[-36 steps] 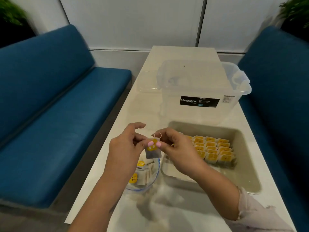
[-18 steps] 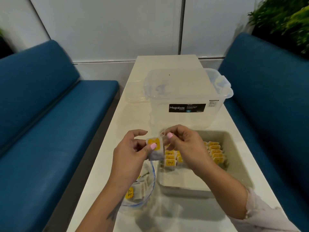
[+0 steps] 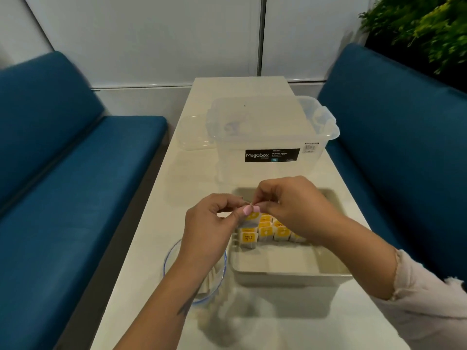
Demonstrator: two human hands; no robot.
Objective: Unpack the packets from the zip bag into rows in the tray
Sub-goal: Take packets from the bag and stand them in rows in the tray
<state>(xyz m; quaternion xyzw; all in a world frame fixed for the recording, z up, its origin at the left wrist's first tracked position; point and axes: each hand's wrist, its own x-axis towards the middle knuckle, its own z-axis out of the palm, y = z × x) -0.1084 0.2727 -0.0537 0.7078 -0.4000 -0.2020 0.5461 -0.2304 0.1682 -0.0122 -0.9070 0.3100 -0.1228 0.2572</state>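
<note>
Packets wait nearest of all, a pale bundle inside the zip bag (image 3: 195,269) at the near left of the table (image 3: 151,223), mostly hidden under the left forearm, so how many are left cannot be counted. Just right of it sits the tray (image 3: 290,271), its near half bare. Above the tray's left edge the left hand (image 3: 209,228) and right hand (image 3: 293,208) meet, fingertips of both pinching one packet (image 3: 250,219) between them, not yet set down. Beyond them, yellow-tagged rows (image 3: 273,229) already stand side by side across the tray's middle, partly covered by the right hand. I judge the job well underway but unfinished. Farther off stands a clear storage box (image 3: 271,137).
</note>
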